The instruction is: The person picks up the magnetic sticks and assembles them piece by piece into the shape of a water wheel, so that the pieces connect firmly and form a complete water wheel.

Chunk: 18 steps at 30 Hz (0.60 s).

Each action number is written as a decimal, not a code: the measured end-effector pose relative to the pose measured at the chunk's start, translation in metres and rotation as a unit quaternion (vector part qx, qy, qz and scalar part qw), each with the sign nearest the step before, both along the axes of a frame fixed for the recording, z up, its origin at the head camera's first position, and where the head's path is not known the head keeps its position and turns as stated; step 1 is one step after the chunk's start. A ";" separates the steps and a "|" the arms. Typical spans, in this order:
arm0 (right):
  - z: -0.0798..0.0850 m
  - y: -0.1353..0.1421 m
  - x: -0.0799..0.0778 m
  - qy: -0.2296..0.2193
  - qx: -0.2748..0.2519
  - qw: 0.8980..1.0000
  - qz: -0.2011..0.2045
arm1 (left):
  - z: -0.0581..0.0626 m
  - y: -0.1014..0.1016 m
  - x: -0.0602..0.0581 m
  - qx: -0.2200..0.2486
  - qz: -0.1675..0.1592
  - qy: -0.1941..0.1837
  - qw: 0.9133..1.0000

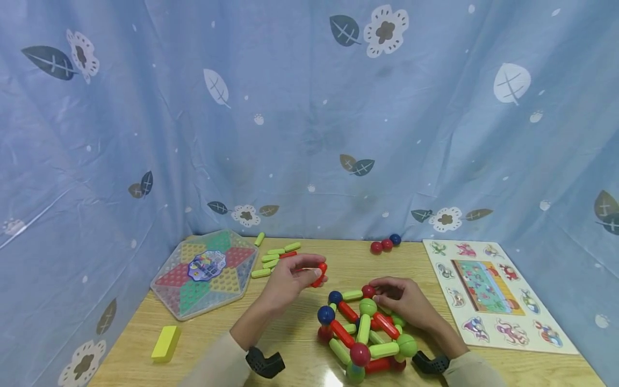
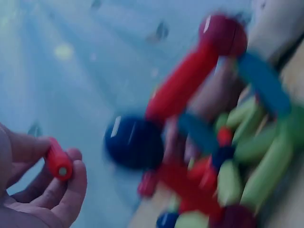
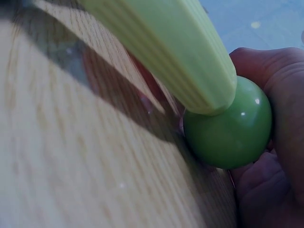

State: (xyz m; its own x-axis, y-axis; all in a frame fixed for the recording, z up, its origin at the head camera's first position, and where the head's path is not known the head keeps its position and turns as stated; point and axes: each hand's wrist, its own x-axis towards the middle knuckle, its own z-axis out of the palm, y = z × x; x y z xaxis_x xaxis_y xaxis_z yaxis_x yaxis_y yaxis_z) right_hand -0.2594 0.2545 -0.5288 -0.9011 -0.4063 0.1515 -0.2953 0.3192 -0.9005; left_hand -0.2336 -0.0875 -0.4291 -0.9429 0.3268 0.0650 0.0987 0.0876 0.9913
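Observation:
My left hand [image 1: 292, 277] pinches a short red magnetic rod [image 1: 319, 274] between thumb and fingers, raised above the table. In the left wrist view, the rod's round end [image 2: 62, 171] faces the camera. Right of it stands a magnetic ball-and-rod structure [image 1: 364, 329] of red, green and blue balls joined by red and light green rods. At its far right side, my right hand [image 1: 403, 301] holds the structure with curled fingers, by a dark red ball [image 1: 368, 291]. A green ball [image 3: 228, 128] with a light green rod sits close against this hand; its fingertips are partly hidden.
Loose light green rods [image 1: 276, 251] and a red one lie behind my left hand. Several balls [image 1: 387, 244] sit at the back. A hexagonal game board [image 1: 176, 303] lies left, a yellow block [image 1: 166, 344] nearer, and a sea-animal puzzle board [image 1: 493, 322] right.

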 end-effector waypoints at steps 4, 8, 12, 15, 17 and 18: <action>-0.001 -0.001 -0.001 0.001 -0.004 1.000 0.004 | 0.012 0.022 0.016 0.010 -0.064 -0.011 0.998; 0.000 -0.001 -0.003 0.004 -0.006 1.000 0.011 | 0.009 0.031 0.022 -0.042 -0.100 -0.015 0.994; 0.001 -0.002 -0.001 0.013 -0.009 1.000 0.007 | 0.005 0.034 0.023 -0.074 -0.112 -0.009 0.991; 0.001 -0.006 0.002 0.027 -0.025 0.999 0.004 | 0.004 0.037 0.024 -0.101 -0.118 0.012 0.988; 0.002 -0.009 0.005 0.045 -0.032 0.998 0.006 | 0.004 0.039 0.025 -0.121 -0.124 0.023 0.985; 0.002 -0.011 0.006 0.051 -0.037 0.998 0.009 | 0.004 0.040 0.025 -0.129 -0.127 0.028 0.983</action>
State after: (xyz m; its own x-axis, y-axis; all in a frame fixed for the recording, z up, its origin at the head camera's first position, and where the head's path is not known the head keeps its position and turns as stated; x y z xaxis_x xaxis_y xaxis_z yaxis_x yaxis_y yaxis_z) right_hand -0.2533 0.2439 -0.5266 -0.8724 -0.4063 0.2717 -0.3911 0.2466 -0.8867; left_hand -0.2085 -0.0477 -0.4255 -0.8258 0.5639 -0.0018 0.2035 0.3010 0.9316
